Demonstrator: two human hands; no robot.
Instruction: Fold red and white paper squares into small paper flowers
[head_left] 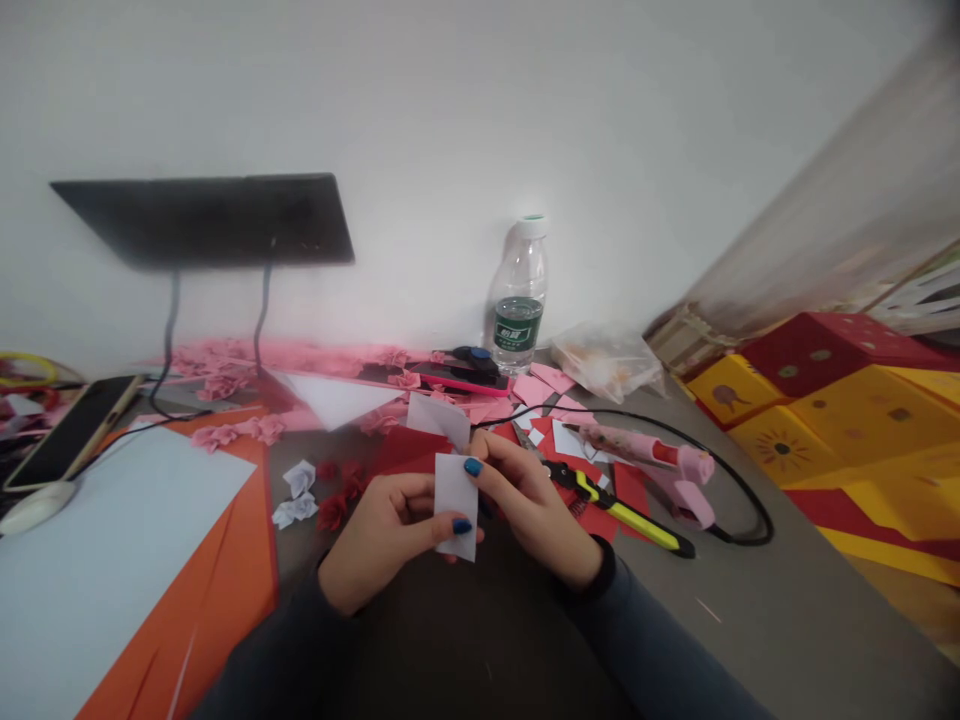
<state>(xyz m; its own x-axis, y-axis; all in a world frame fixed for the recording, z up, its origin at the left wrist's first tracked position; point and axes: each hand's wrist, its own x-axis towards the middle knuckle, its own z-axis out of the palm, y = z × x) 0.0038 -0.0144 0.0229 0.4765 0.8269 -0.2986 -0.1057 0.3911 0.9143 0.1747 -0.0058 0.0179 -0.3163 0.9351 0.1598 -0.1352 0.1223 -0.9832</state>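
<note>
A small white piece of paper [454,500] is held upright between my two hands, over the near part of the desk. My left hand [386,530] pinches its lower part, thumb across the front and fingers behind. With thumb and fingers closed, my right hand [525,500] grips its upper right edge. Just behind stands another white paper piece [435,418], partly hidden. White paper flowers [294,495] and red paper flowers [339,495] lie left of my left hand. To the right of my right hand rest yellow-and-black pliers [637,520] and a pink glue gun [675,470].
A water bottle [519,300] stands against the wall beside a clear plastic bag [607,360]. Pink paper flowers [232,433] lie at the back. Large white paper [112,560], orange sheets [247,540] and a phone [71,430] are left; yellow and red boxes [847,420] right. A black cable [731,475] curves across.
</note>
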